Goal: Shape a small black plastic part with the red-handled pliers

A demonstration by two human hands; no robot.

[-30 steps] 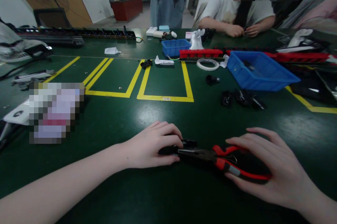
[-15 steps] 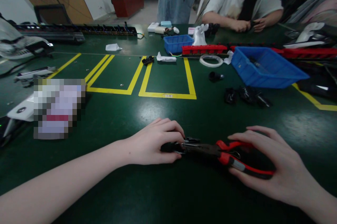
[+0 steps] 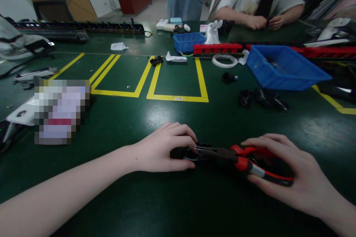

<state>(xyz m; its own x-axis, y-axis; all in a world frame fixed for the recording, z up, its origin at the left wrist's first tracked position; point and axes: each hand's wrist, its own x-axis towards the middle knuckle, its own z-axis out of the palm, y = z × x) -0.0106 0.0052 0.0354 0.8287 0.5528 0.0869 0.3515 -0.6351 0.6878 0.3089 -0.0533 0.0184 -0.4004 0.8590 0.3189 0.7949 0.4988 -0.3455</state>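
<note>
My right hand (image 3: 289,174) is wrapped round the red and black handles of long-nose pliers (image 3: 241,157). The handles are spread, and the pliers' dark jaws point left toward my left hand (image 3: 172,150). Between the thumb and fingers of that hand is a small black part (image 3: 180,152), partly covered by the fingers. The jaw tips reach this part and overlap it; whether they clamp it cannot be made out. Both hands are low over the green table (image 3: 155,203).
Beyond my hands lie black pieces (image 3: 261,98), a dark cylinder (image 3: 229,77), a tape ring (image 3: 224,61) and a blue bin (image 3: 286,68). A blurred-out flat object (image 3: 62,112) is at left. Yellow tape (image 3: 178,98) marks the table. Across it, a co-worker's hands (image 3: 264,22) rest near the far edge.
The pliers and my right hand have shifted slightly right. My left hand keeps its grip on the black part. The view has tilted slightly downward.
</note>
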